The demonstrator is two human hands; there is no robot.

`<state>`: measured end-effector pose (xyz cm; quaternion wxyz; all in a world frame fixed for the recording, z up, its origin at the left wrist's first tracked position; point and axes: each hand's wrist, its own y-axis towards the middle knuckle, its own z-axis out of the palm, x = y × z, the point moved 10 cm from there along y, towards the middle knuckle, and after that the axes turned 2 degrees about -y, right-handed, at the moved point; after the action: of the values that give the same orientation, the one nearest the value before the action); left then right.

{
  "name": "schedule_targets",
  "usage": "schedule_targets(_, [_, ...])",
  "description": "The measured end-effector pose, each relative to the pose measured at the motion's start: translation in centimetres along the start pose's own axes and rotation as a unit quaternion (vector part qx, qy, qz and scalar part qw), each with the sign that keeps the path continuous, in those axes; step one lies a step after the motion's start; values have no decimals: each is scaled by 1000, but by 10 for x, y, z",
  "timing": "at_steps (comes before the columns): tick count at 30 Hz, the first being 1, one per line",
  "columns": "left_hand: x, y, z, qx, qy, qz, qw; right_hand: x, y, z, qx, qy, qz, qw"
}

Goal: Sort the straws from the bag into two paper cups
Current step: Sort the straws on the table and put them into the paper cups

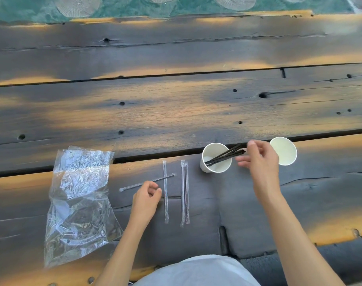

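Two white paper cups stand on the dark wooden table. The left cup (216, 158) holds several black straws (225, 155) leaning to the right. The right cup (284, 150) looks empty. My right hand (258, 159) hovers between the cups, fingers loosely spread next to the black straw tips, holding nothing I can see. On the table lie clear-wrapped straws: one diagonal wrapped straw (147, 182), one upright single straw (165, 193) and a pair of straws (185, 193). My left hand (147, 198) rests with curled fingers beside the diagonal one.
A crumpled clear plastic bag (81, 203) lies at the left of the table. Gaps run between the table's planks (176, 112). A green patterned floor (134, 7) shows beyond the far edge. My light-coloured shirt (196, 271) fills the bottom middle.
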<state>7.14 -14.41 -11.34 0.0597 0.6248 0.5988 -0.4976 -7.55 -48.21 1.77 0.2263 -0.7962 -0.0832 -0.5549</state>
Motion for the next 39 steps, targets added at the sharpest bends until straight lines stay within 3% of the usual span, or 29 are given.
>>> schedule_targets(4, [-7, 15, -23, -78, 117, 32, 989, -46, -12, -28, -121, 114, 130, 977])
schedule_targets(6, [-7, 24, -28, -94, 157, 34, 983, -82, -28, -22, -138, 108, 217, 960])
schedule_targets(10, [-6, 36, -27, -83, 221, 30, 971, -140, -61, 34, 9, -12, 305, 952])
schedule_targets(13, [-6, 38, -18, -57, 277, 36, 958, -155, -74, 81, 140, -126, 273, 943])
schedule_targets(15, [-1, 37, -13, -41, 277, 36, 959, -154, -76, 104, 184, -207, 233, 932])
schedule_targets(21, [8, 29, 8, -16, 122, -11, 992, -145, -70, 135, 224, -353, 148, 896])
schedule_targets(26, [-2, 18, 32, -3, 88, -27, 996, -152, -68, 148, 226, -436, 117, 863])
schedule_targets(32, [-8, 13, 37, -33, 119, -47, 991, -151, -67, 161, 210, -393, 148, 883])
schedule_targets(39, [-4, 12, 53, -18, -5, -78, 997, -161, -71, 170, 230, -277, 218, 907])
